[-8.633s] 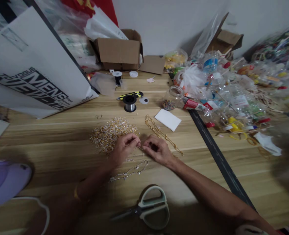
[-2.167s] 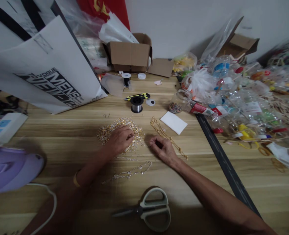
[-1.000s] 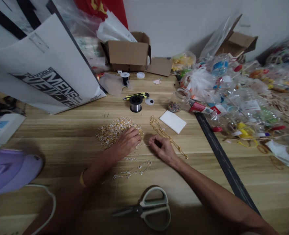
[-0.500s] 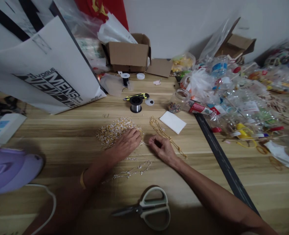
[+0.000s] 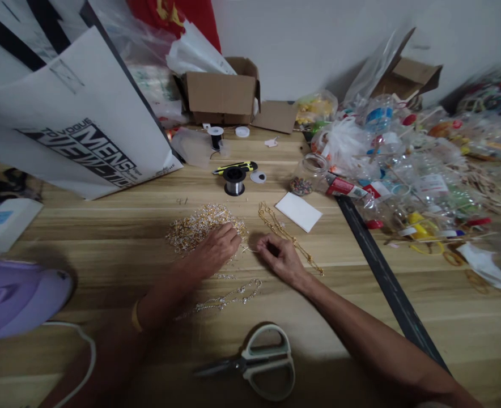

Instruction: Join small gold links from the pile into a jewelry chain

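My left hand point(image 5: 221, 245) is closed, its fingertips bent down at the right edge of a pile of small gold and silver beads point(image 5: 191, 229); what lies between those fingers is hidden. To its right, my right hand point(image 5: 278, 252) rests on the table in a pinch. A thin pale strand point(image 5: 250, 249) runs left from its fingertips. Just beyond my right hand lies a gold chain point(image 5: 295, 242). Nearer to me, a silver chain point(image 5: 229, 297) lies loosely looped. Scissors point(image 5: 250, 362) with pale handles lie partly spread at the front.
Behind the beads stand a wire spool point(image 5: 234, 182) and a yellow-black cutter point(image 5: 244, 166). A white card point(image 5: 298, 212) and a bead jar point(image 5: 308, 175) lie farther right. Plastic bottles point(image 5: 403, 170) crowd the right. A paper bag point(image 5: 84, 113) and a purple iron point(image 5: 16, 300) stand left.
My left hand has shifted slightly left, and its forearm has moved left and down. My right hand keeps its pinch in nearly the same place.
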### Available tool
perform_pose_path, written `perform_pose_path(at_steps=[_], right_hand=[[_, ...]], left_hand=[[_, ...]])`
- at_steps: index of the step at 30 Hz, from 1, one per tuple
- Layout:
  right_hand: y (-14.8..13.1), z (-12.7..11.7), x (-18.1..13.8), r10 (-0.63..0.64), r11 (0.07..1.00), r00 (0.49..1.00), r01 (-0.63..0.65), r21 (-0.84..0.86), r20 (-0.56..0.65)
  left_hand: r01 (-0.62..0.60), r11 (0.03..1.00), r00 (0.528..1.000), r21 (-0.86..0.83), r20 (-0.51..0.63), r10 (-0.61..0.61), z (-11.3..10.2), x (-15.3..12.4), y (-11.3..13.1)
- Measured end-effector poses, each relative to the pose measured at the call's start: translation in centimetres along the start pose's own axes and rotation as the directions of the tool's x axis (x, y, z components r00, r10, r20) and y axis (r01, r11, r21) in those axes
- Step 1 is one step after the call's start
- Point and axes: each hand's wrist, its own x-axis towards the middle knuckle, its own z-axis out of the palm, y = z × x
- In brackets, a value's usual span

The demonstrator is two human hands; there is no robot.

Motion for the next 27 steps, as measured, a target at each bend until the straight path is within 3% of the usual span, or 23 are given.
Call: perform_pose_path(at_steps=[14, 23, 27], right_hand=[[0.13, -0.03, 0.05, -0.025, 1.000, 1.000, 0.025, -0.001, 0.004], [-0.15, -0.10, 0.06, -0.014, 1.000, 1.000, 0.014, -0.001, 0.001], [-0.13, -0.11, 0.06, -0.009, 1.000, 1.000, 0.009, 0.007, 0.007]], left_hand=[[0.060, 0.986, 0.994, -0.154, -0.082, -0.074, 0.76, 0.21, -0.31], [0.112, 0.994, 0.990, -0.001, -0.085, -0.112, 0.62, 0.18, 0.09], [0.115, 0.993, 0.990, -0.013, -0.077, -0.116, 0.61, 0.28, 0.10]])
